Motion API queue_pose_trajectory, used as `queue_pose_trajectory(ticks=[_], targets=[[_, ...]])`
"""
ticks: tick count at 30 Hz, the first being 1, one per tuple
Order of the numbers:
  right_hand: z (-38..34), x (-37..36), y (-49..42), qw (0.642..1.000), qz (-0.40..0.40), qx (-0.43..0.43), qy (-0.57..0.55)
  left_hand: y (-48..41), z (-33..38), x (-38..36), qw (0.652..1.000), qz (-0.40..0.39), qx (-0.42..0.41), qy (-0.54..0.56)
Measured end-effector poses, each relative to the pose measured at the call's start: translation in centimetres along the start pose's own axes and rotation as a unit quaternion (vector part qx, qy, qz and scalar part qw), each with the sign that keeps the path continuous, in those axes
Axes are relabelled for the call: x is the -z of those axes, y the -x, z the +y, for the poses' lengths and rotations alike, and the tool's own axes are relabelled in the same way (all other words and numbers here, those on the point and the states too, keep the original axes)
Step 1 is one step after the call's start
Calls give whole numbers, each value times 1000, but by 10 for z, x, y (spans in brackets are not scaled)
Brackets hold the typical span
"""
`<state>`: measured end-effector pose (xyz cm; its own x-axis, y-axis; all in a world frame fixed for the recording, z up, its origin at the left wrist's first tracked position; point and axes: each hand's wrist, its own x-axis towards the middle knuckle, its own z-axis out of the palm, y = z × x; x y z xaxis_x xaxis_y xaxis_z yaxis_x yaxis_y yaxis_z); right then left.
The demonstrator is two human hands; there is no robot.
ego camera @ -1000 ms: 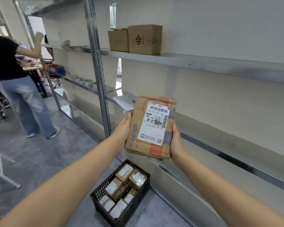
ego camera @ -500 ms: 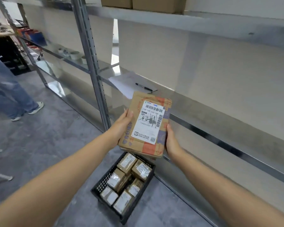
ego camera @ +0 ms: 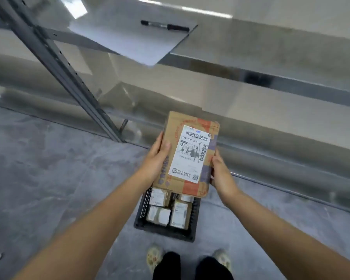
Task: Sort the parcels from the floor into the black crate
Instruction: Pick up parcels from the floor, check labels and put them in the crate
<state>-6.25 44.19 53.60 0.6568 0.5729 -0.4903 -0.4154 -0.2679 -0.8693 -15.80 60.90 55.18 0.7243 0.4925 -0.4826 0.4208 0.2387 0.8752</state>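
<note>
A flat brown cardboard parcel (ego camera: 187, 152) with a white shipping label faces up between both my hands. My left hand (ego camera: 157, 158) grips its left edge, thumb on top. My right hand (ego camera: 220, 172) grips its right edge. The parcel hangs above the far end of the black crate (ego camera: 142, 209), which stands on the grey floor just ahead of my feet. Several small labelled brown parcels (ego camera: 159, 214) lie packed inside the crate; the held parcel hides the crate's far part.
A metal shelving unit runs across the back, its grey upright post (ego camera: 69, 77) slanting down to the floor at left. On the shelf above lies a white paper sheet (ego camera: 129, 37) with a black pen (ego camera: 165, 26). My shoes (ego camera: 154, 257) show at the bottom edge.
My view has tilted down from the shelves to the floor. The parcel, still in both hands, has come down and now sits over the crate; the other person is out of view.
</note>
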Motion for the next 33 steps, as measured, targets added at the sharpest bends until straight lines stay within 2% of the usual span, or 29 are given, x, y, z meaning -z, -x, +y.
queue_pose_trajectory(ticks=[6,11,13,17,19,23,29,33], targets=[[133,-5,-51,994,50,-88,-46,-51,-139,1,995,-13,97,18],[256,-5,-66,983,74,-158,-49,-71,-260,-4,985,-2,173,-13],[295,-5,-69,979,82,-182,-45,-74,-302,-10,975,-3,221,-19],[351,2,-94,973,113,-200,6,-91,-367,-21,964,-16,260,-45],[370,4,-107,966,118,-226,42,-102,-389,-24,961,-14,271,-61],[390,0,-127,960,115,-243,83,-130,-411,-29,966,-9,230,-120],[392,-3,-155,959,118,-252,55,-169,-413,-36,963,-3,259,-80],[388,1,-166,952,143,-248,107,-179,-412,-32,958,-13,280,-58]])
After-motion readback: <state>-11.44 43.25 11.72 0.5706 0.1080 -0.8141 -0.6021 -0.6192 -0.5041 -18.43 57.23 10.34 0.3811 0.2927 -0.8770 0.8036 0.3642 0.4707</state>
